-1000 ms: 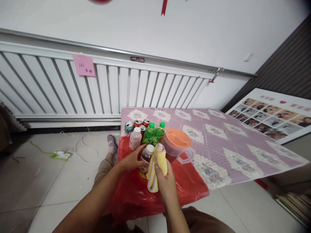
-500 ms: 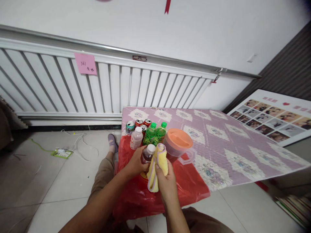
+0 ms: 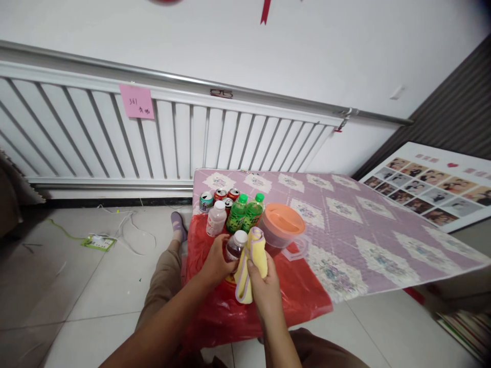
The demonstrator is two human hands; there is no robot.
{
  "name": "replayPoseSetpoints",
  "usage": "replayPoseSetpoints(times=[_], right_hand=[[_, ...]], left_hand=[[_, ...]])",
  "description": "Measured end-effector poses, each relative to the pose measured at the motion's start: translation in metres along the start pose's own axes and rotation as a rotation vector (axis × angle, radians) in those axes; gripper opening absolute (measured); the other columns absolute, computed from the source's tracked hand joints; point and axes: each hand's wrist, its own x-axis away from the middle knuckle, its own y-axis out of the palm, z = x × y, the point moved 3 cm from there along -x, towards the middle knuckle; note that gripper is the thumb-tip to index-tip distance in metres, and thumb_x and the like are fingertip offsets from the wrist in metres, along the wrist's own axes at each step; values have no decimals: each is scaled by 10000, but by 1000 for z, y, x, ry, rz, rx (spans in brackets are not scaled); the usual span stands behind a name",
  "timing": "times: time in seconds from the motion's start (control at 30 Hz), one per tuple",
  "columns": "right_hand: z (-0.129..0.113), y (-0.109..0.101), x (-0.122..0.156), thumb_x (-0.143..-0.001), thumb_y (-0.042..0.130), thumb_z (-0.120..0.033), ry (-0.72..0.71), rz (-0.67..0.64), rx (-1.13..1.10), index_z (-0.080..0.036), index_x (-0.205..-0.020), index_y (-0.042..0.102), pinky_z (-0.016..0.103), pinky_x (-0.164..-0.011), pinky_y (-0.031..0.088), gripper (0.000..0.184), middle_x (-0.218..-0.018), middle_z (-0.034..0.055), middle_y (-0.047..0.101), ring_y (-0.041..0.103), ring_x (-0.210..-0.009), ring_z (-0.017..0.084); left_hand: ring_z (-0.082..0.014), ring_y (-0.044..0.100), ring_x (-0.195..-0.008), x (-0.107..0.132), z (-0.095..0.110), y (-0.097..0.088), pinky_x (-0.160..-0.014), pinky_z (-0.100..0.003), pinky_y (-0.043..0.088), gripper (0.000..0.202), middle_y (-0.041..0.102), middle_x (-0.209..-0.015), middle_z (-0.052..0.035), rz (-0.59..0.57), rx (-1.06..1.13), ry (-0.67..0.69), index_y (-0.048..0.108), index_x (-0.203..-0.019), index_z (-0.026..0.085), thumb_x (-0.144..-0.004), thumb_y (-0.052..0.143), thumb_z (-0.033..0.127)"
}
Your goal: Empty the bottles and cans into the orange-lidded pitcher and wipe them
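My left hand (image 3: 218, 260) is closed around a dark bottle with a white cap (image 3: 237, 244). In my right hand (image 3: 265, 281) is a folded yellow cloth with a purple edge (image 3: 250, 266), held right beside the bottle. Both hands are over a red plastic sheet (image 3: 303, 291). Behind the bottle stand two green-capped bottles (image 3: 245, 214) and a pale pink bottle with a white cap (image 3: 217, 220). Several drink cans (image 3: 206, 202) are grouped at the back left. To the right of the cloth sits a clear pitcher with an orange lid (image 3: 284, 221).
A purple patterned cloth (image 3: 345, 235) covers the table. A white radiator (image 3: 184, 138) runs along the wall behind, with a pink note (image 3: 137, 102) on it. A photo board (image 3: 433, 189) leans at the right. A power strip (image 3: 98, 242) and cables lie on the floor at left.
The hands, bottle and cloth remain nearly in place, the bottle a touch lower and to the right in view. The whole view has shifted very slightly.
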Motion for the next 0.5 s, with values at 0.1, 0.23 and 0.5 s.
replayPoseSetpoints(times=[0.1,0.23,0.5], right_hand=[[1,-2,-2,-769,685,-459,-8,-13,-27,-187,-1264,578,404,-834,554,574,-1141,106,710,685,-965,269],[-1,-1,-1,-784,677,-458,-8,-12,-18,-188,-1273,562,409,-854,550,570,-1156,108,704,683,-988,274],[2,1,17,-775,660,-390,-90,52,135,-180,-1333,559,436,-894,542,605,-1213,138,685,660,-1068,301]], left_hand=[[-318,442,-1367,-12,-5,-10,-1173,-505,327,876,464,-1465,-154,-175,85,3,405,-1395,202,-630,832,224],[-314,490,-1338,-25,-6,-19,-1135,-482,391,859,514,-1453,-129,-414,197,-9,421,-1422,207,-665,826,240],[-256,588,-1165,-10,-3,-3,-1046,-414,456,719,610,-1287,-100,-211,107,-20,499,-1288,198,-653,837,202]])
